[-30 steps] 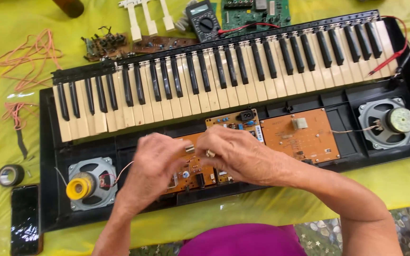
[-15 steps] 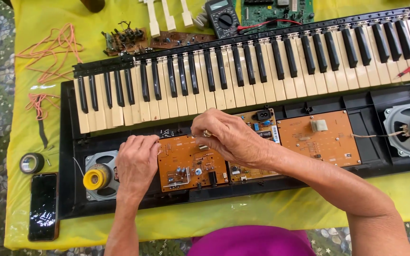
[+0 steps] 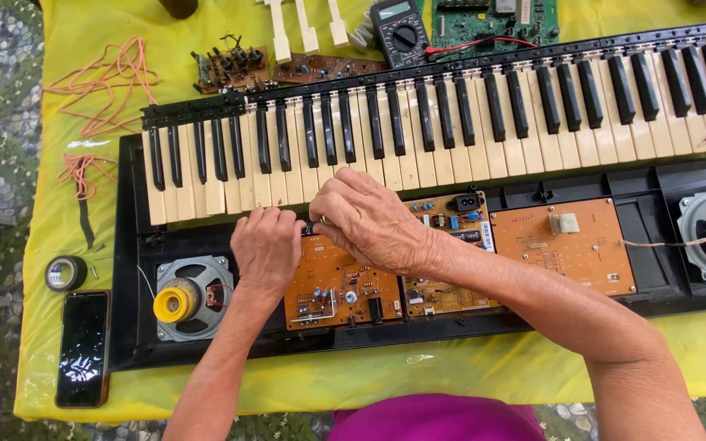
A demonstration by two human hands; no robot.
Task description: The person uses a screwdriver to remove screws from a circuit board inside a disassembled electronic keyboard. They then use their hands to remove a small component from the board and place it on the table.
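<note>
We see an opened electronic keyboard (image 3: 451, 122) lying on a yellow cloth (image 3: 83, 98), its long axis running from the cloth's left edge toward the right edge and tilting slightly up to the right; the keys face the far edge, the exposed inside faces the near edge. Our left hand (image 3: 267, 249) rests with fingers curled at the far edge of a brown circuit board (image 3: 341, 286), just under the white keys. Our right hand (image 3: 369, 220) meets it there, fingertips pinched together on something small we cannot make out; whether either hand truly grips it, we cannot tell. The board sits in the case's near-left part, between a yellow-centred speaker (image 3: 189, 298) and a second orange board (image 3: 565, 245).

Toward the cloth's left edge lie a phone (image 3: 83, 347), a roll of tape (image 3: 65, 272) and orange wires (image 3: 108, 82), leaving bare cloth between them. Along the far edge sit a multimeter (image 3: 399, 31), loose white keys (image 3: 308, 28) and a small component board (image 3: 230, 65). The near edge holds only a narrow strip of cloth before the case.
</note>
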